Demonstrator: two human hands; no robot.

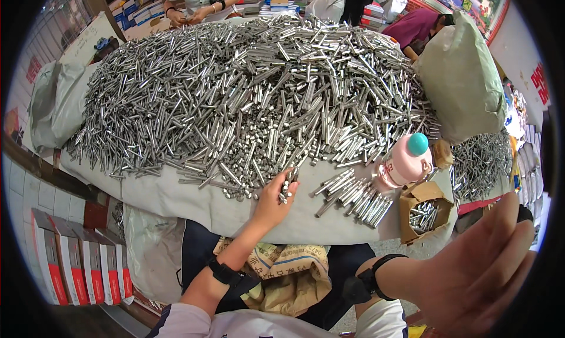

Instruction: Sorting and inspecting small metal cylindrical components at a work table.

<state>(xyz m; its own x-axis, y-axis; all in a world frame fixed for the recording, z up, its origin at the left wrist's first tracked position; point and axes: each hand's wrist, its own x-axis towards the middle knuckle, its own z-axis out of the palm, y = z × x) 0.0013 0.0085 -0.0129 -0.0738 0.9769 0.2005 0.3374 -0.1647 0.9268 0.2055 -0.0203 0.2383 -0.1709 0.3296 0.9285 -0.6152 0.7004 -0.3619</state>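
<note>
My left hand point(275, 198) is closed on several short metal tubes point(285, 192) at the front edge of a large heap of silvery metal tubes point(194, 97). Short cylinder pieces point(244, 168) lie loose just beyond it. My right hand point(482, 276) is raised close to the view at the right, away from the table. Its fingers are bent together, and a small dark thing point(525, 213) shows at their tips; what it is I cannot make out. To the right of my left hand, tubes lie side by side in a loose row point(356, 200) on the pale cloth point(159, 186).
A pink bottle point(403, 161) with a teal cap and a cardboard box point(406, 211) of metal pieces stand at right. A stuffed pale sack point(462, 82) leans behind. Red-and-white boxes point(76, 267) line the lower left. Co-workers point(203, 2) sit across the table. Brown sacking point(294, 279) covers my lap.
</note>
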